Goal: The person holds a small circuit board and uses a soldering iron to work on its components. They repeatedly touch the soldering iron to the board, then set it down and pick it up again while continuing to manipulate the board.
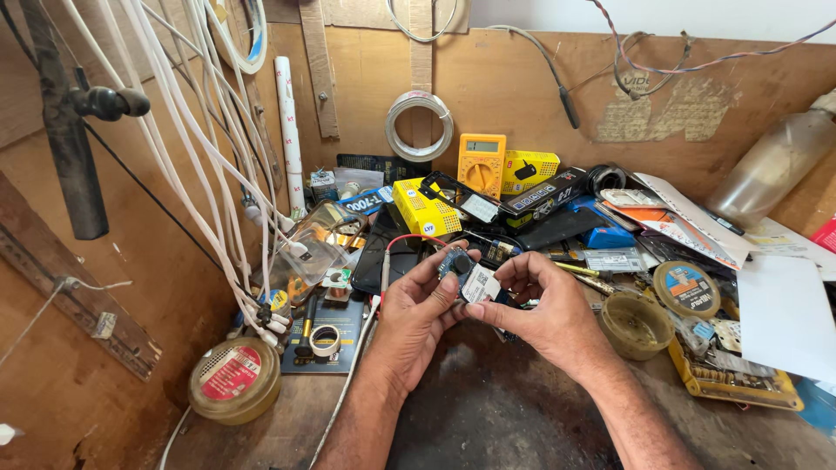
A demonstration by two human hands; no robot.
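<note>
2 bare hands hold a small circuit board over a cluttered wooden workbench.

The left hand (416,306) pinches the board (461,271) between thumb and fingertips, clamped on its left edge; the right hand (542,300) curls its fingers closed on the board's right side, where a white label shows. The board sits between the 2 sets of fingertips, lifted clear of the bench. A red wire (409,238) arcs just above the left fingers; whether it joins the board I cannot tell. Beyond the fingertips lie a yellow multimeter (481,162) and a yellow box (424,209). Right of the right fingers sits a small tub (636,324); left of the left fingers, a tape roll (324,339). Judging from this, the work seems midway: the board is in hand, no tool is picked up, nothing looks finished.
</note>
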